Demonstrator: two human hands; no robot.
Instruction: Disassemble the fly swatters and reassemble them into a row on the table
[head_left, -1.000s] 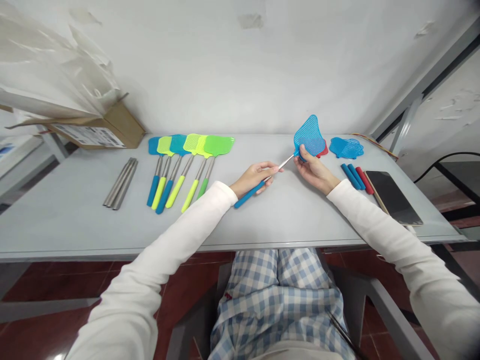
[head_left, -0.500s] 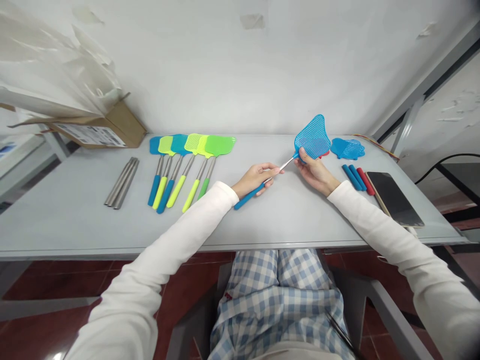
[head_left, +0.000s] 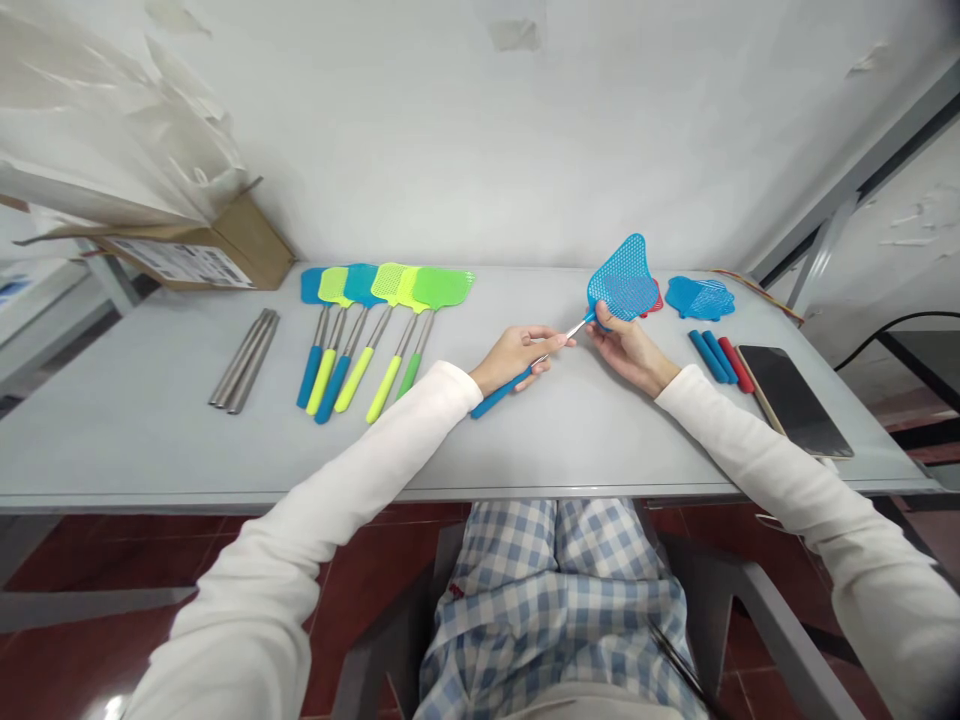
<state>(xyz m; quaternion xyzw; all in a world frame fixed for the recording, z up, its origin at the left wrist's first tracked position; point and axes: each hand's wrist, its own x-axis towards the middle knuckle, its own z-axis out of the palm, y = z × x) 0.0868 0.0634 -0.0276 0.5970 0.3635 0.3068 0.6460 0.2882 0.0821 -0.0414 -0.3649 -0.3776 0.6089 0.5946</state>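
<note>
A blue fly swatter (head_left: 621, 282) with a metal shaft and blue grip is held slantwise above the table. My left hand (head_left: 523, 358) closes on its shaft just above the grip. The fingers of my right hand (head_left: 628, 345) pinch the neck, where the perforated blue head joins the shaft. Behind that head a red swatter head (head_left: 657, 298) lies mostly hidden. Further right rest loose blue swatter heads (head_left: 699, 297), and below them blue grip sleeves (head_left: 709, 356) beside a red grip sleeve (head_left: 736, 364).
Assembled swatters (head_left: 361, 340) in blue, yellow and green lie in a row on the grey table (head_left: 135, 440). Metal tubes (head_left: 245, 362) are left of them. An opened cardboard box (head_left: 251, 240) stands at the back left, a phone (head_left: 796, 400) lies at the right.
Both hands keep their hold on the blue swatter. The left hand's fingers have slid slightly up the shaft toward the head; otherwise the view has shifted a little.
</note>
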